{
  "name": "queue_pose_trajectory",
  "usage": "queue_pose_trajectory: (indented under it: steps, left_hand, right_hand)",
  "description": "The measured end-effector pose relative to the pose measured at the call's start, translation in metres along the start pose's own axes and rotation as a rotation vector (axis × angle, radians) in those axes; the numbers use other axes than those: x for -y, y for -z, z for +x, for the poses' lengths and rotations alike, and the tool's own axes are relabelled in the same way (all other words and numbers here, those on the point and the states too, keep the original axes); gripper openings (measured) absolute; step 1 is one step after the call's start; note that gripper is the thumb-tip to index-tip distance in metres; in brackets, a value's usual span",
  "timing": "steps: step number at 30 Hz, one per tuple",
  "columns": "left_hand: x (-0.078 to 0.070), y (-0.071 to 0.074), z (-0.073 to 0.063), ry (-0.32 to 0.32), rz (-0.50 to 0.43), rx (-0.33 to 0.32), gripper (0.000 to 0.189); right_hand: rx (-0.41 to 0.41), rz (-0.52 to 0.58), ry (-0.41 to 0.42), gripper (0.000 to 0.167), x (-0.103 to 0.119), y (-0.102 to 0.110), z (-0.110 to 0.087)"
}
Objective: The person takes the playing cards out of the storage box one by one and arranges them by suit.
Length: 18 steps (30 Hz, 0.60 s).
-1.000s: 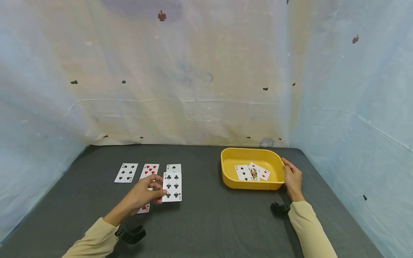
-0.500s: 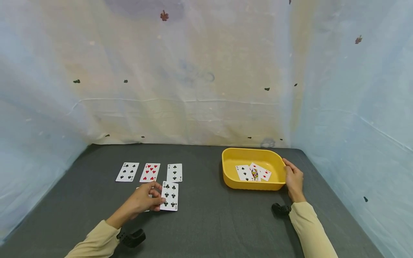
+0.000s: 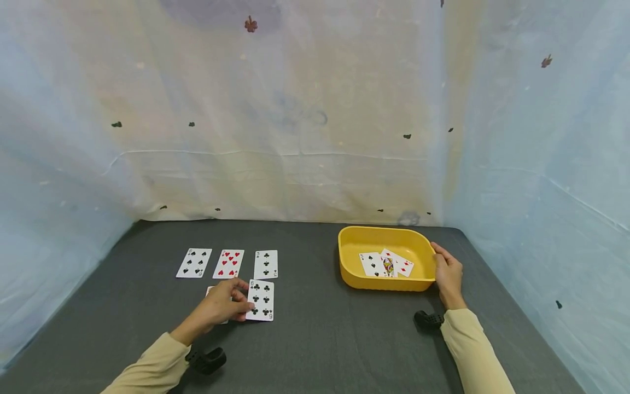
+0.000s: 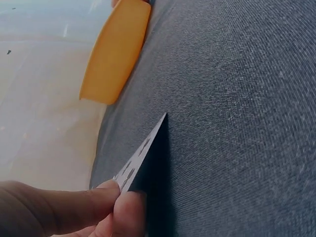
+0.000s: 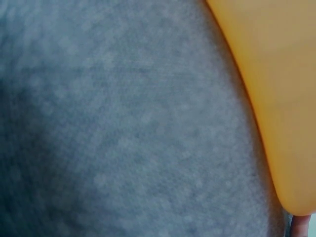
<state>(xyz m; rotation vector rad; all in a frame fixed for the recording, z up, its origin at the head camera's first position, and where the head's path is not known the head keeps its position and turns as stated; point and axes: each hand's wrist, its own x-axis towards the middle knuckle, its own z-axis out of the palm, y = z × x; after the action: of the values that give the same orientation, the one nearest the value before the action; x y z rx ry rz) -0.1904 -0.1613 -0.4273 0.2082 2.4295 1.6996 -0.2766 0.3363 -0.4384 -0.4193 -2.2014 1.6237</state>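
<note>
card with six clubs (image 3: 262, 300) is pinched by its left edge in the left hand (image 3: 217, 304), long side running front to back, just nearer than the card with three clubs (image 3: 266, 265), while the right hand (image 3: 448, 280), well apart, grips the yellow tub (image 3: 379, 283).

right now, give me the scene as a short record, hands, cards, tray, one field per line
left hand: pinches six of clubs, tilted
right hand: holds right end of yellow tray
back row, left to right: six of spades, hearts card, three of clubs
under left hand: another card, mostly hidden
inside tray: black-suited card, face card, diamonds card
surface: dark cloth
</note>
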Motion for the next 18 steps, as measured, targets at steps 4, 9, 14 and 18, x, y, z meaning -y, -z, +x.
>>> queue_pose_trajectory:
  steps: [4, 9, 14, 18]
  left_hand:
    - [0.001, -0.005, 0.003, 0.023, 0.031, -0.038, 0.043]
    - [-0.001, -0.009, 0.005, 0.024, 0.075, -0.061, 0.045]
    - [-0.002, -0.011, 0.006, 0.009, 0.116, -0.055, 0.045]
    - [-0.003, -0.013, 0.005, 0.010, 0.149, -0.068, 0.045]
  right_hand:
    - [0.002, 0.000, 0.002, 0.043, 0.000, 0.000, 0.000]
    - [-0.002, 0.008, 0.005, 0.042, 0.000, 0.000, 0.000]
    - [-0.010, 0.015, -0.001, 0.041, 0.000, -0.001, 0.001]
    - [-0.014, 0.018, 0.002, 0.041, 0.000, -0.001, 0.001]
